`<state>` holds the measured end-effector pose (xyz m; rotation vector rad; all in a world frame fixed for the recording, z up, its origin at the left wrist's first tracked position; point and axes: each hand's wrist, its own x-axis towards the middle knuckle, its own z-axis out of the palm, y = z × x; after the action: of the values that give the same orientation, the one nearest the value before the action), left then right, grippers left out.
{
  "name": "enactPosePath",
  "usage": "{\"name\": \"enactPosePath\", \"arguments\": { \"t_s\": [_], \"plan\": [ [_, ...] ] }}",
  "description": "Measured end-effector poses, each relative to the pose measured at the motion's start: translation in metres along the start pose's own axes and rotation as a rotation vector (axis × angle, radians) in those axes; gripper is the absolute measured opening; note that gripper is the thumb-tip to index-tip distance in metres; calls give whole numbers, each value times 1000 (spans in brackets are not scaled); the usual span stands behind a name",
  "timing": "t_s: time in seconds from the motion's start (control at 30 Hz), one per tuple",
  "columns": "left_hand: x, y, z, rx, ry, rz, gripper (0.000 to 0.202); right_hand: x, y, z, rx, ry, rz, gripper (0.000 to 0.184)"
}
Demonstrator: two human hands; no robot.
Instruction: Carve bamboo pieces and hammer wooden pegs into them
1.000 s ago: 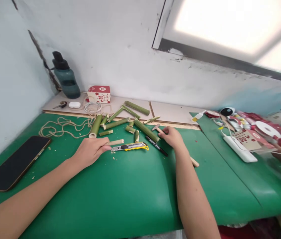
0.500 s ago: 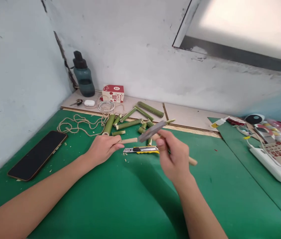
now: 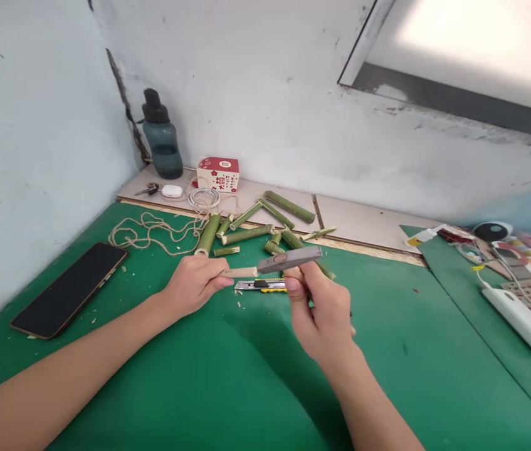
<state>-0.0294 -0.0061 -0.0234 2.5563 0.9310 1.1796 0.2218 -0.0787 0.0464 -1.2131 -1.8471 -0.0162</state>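
My left hand (image 3: 194,285) is closed on a short pale bamboo stick (image 3: 241,272) that lies flat on the green mat (image 3: 227,376). My right hand (image 3: 319,313) grips a small hammer by its handle. The hammer's grey metal head (image 3: 289,259) hangs just above the stick's right end. A yellow utility knife (image 3: 261,285) lies on the mat directly below the hammer head. Behind them sit several cut green bamboo pieces (image 3: 246,235).
A black phone (image 3: 70,288) lies at the left, loose twine (image 3: 152,228) behind it. A dark water bottle (image 3: 162,138), a red-and-white box (image 3: 218,173), earbuds case (image 3: 172,191) and keys stand by the wall. A white power strip (image 3: 523,319) and red craft items are at the right.
My right hand picked the hammer up from beside the bamboo pieces, lifted it, and brought its head down over the stick held by my left hand. The camera view shifted left.
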Motion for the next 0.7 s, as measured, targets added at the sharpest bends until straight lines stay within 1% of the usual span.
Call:
{"name": "enactPosePath", "arguments": {
  "t_s": [0.03,0.07,0.1,0.13,0.17,0.2,0.27,0.3,0.33,0.4,0.43,0.47,0.5,0.57,0.6,0.63,0.67,0.7],
  "plan": [
    [0,0,0,3,-1,-3,56,0,-1,-1,-13,4,-2,17],
    [1,0,0,3,5,-6,56,-1,-2,-1,-13,103,13,15],
    [1,0,-1,2,13,-8,56,-1,-1,-2,-8,245,35,13],
    [1,-1,-1,3,17,-4,57,-2,0,-2,-3,357,45,12],
    [1,-1,-1,11,14,5,57,-2,1,-2,3,390,40,11],
    [2,-2,-1,25,5,15,58,-2,2,-2,11,335,20,11],
    [2,-3,-1,45,-9,13,58,0,2,-1,10,96,-46,14],
    [2,-4,-1,48,-8,-5,58,1,2,0,0,17,-54,15],
    [1,-5,-1,47,0,-26,58,2,2,0,-6,33,-30,15],
    [1,-7,-1,39,13,-53,58,2,1,0,-5,239,67,12],
    [1,-7,-1,39,11,-49,59,2,1,0,1,301,92,12],
    [1,-7,-1,44,2,-36,60,1,0,0,14,293,90,12],
    [1,-7,-1,51,-10,-21,60,1,0,-1,30,217,66,13],
    [1,-6,-1,60,-20,-6,60,0,-1,-1,44,7,-6,17],
    [2,-6,-1,58,-16,-5,59,1,-1,-2,46,-12,-8,17],
    [2,-5,-1,54,-5,-4,58,1,-2,-2,56,73,25,17],
    [3,-5,-1,50,5,1,57,1,-2,-3,70,205,68,15],
    [3,-5,-1,48,10,13,57,2,-3,-3,87,306,95,14]
  ]
}}
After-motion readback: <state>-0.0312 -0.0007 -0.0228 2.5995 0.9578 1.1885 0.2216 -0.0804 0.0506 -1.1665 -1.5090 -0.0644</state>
